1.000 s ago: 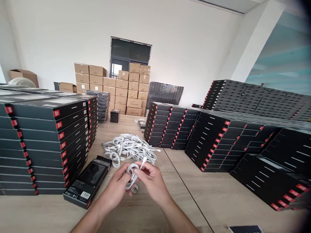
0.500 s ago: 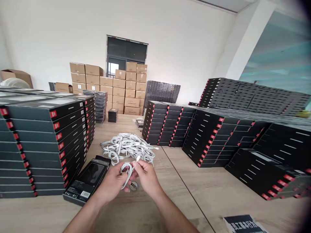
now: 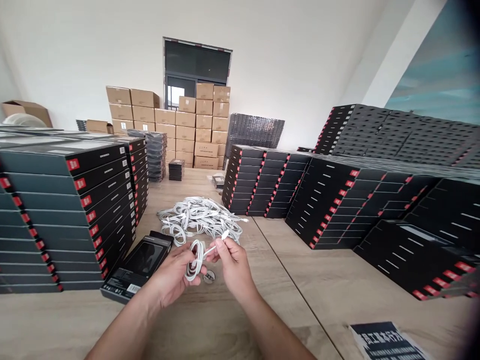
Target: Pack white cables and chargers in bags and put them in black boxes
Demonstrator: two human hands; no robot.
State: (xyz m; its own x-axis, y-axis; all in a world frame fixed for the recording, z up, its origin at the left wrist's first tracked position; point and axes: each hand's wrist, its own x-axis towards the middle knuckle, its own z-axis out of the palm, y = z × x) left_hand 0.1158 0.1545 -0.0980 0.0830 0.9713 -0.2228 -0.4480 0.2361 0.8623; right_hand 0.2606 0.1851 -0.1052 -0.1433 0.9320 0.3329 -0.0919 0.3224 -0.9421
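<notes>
here, grips a coiled white cable (image 3: pixel 195 261) in the left hand (image 3: pixel 173 274), fingers curled shut round the loops, just above the desk (image 3: pixel 225 320). pinches the loose end of it between thumb and forefinger of the right hand (image 3: pixel 233 264), likewise closed, with the plug (image 3: pixel 224 234) poking up and away toward the far side. holds both hands close together near the front of the desk, forearms coming in from the bottom of the view. just below the coil, flat on the desk, a small round disc (image 3: pixel 209 276), too small to make out. just left of the left hand, a black box (image 3: pixel 139 266) lying flat, white label at its near end, far flap open. right beside it, the left stack (image 3: pixel 71 215) of dark boxes with red tabs, tall and squared up. beyond the hands, in the middle of the desk, a loose pile (image 3: pixel 198 221) of white cables, apart from the held coil. off to the right, the right stacks (image 3: pixel 337 205) of black boxes in rows, stepped back one behind another. at the near right corner, a dark printed leaflet (image 3: pixel 386 342), well apart from the hands. at the far end, brown cartons (image 3: pixel 180 125) heaped against the white wall under a dark window (image 3: pixel 197 62), and beside them dark crates (image 3: pixel 255 136).
</notes>
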